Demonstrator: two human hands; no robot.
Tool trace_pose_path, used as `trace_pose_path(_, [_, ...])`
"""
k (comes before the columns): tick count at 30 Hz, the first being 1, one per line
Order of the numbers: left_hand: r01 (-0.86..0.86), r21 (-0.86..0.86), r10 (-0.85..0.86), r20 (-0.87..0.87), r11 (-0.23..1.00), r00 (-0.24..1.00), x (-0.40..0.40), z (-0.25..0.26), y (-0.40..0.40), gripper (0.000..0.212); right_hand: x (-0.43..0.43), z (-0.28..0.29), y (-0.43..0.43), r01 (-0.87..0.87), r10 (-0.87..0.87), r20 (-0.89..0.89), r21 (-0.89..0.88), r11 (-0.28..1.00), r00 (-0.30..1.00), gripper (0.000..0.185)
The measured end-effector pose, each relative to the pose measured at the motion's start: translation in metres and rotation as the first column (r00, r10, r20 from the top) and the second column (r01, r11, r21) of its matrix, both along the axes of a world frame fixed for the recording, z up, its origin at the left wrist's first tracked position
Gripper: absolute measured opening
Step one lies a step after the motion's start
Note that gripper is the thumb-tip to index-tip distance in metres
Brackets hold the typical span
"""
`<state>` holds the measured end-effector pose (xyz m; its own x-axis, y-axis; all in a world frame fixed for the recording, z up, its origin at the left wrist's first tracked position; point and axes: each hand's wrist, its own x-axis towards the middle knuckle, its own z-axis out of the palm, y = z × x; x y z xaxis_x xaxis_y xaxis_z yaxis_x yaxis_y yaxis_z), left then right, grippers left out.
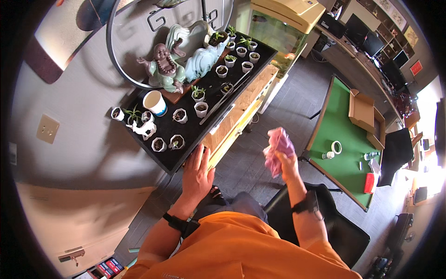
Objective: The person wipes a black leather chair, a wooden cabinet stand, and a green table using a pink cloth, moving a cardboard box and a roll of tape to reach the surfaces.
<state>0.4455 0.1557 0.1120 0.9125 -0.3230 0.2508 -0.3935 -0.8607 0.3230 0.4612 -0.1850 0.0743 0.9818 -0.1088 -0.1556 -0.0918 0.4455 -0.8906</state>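
My left hand [198, 175] rests with its fingers on the near corner edge of a black-topped cabinet [190, 130]. My right hand [286, 164] is closed round a crumpled pink cloth [278, 150], held in the air over the floor. On the black top stand several small white pots with soil or seedlings, among them a pot [177, 142] near my left hand. A white animal figurine [143, 128], a paper cup [154, 103], a laughing Buddha figure [165, 66] and a pale blue ceramic planter [205, 59] stand there too. A thin pale strip [224, 98] lies along the front edge.
An aquarium [277, 35] stands beyond the cabinet. To the right is a green-topped table [327, 129] with an open cardboard box [362, 110], a tape roll [336, 147] and bottles. A black chair [343, 226] is close on my right. A wall socket [48, 129] is on the left.
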Motion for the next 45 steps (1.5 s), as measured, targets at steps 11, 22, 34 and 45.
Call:
trace_pose_path(11, [-0.014, 0.054, 0.016, -0.043, 0.998, 0.999, 0.01, 0.004, 0.0, 0.078, 0.26, 0.066, -0.075, 0.125, -0.099, 0.098, -0.938, 0.323, 0.99, 0.053])
trace_pose_path(22, [-0.224, -0.09, 0.224, -0.013, 0.97, 0.975, 0.008, -0.008, -0.017, 0.05, 0.302, 0.047, -0.047, 0.298, 0.337, 0.241, -0.946, -0.128, 0.91, 0.047])
trace_pose_path(34, [-0.228, -0.055, 0.229, 0.019, 0.972, 0.973, 0.009, -0.007, -0.024, 0.052, 0.235, 0.058, -0.02, 0.235, 0.397, 0.176, -0.966, -0.105, 0.901, 0.055])
trace_pose_path(45, [-0.173, -0.075, 0.178, 0.073, 0.982, 0.981, -0.001, -0.011, -0.011, 0.062, 0.23, 0.043, -0.045, 0.357, -0.358, 0.127, 0.036, 0.934, 0.925, 0.023])
